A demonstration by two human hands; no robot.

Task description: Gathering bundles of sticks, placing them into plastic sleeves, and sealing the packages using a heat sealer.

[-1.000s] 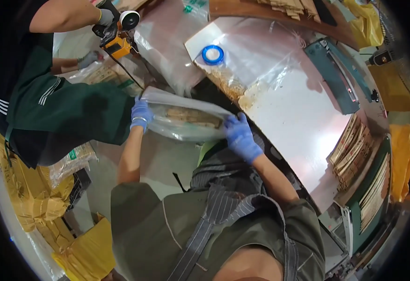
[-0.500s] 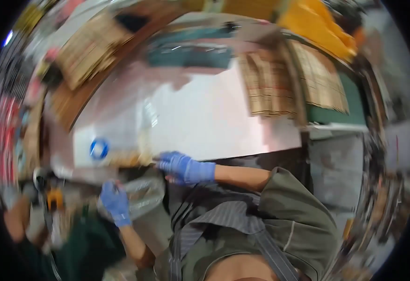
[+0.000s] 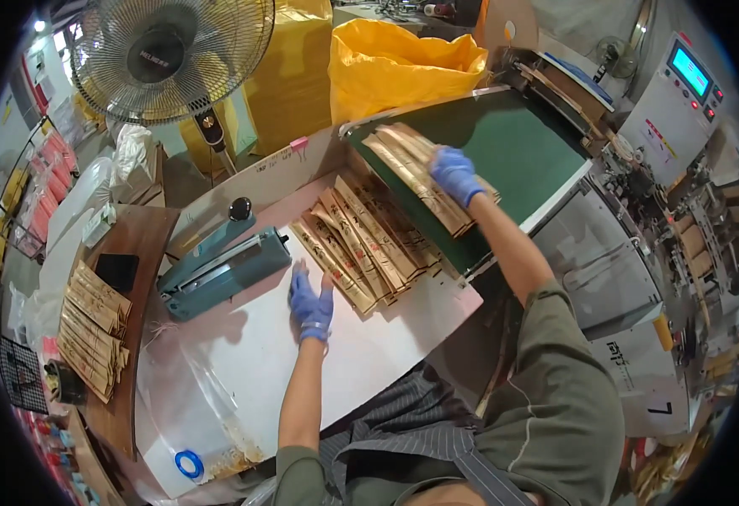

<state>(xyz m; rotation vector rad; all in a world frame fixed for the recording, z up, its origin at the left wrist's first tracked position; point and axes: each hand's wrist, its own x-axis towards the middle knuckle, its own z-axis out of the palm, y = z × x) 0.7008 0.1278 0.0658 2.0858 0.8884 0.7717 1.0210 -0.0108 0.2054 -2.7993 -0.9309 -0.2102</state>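
My right hand, in a blue-purple glove, reaches onto a green conveyor belt. Its fingers are closed over a bunch of long, narrow brown paper packets lying on the belt. On the white tabletop, my left hand, gloved alike with bare fingertips, is open with its fingers apart and holds nothing. Just right of it lies a row of similar printed paper packets, side by side and overlapping. A teal bag sealer stands left of my left hand.
On the brown board at left are more packets and a dark flat device. A blue tape ring lies at the near left. A fan, yellow sack and control panel stand behind.
My view has swung toward the belt. Both hands have moved from the table's near edge: the left onto the tabletop, the right up to the belt's packets. A nearby person has left the view.
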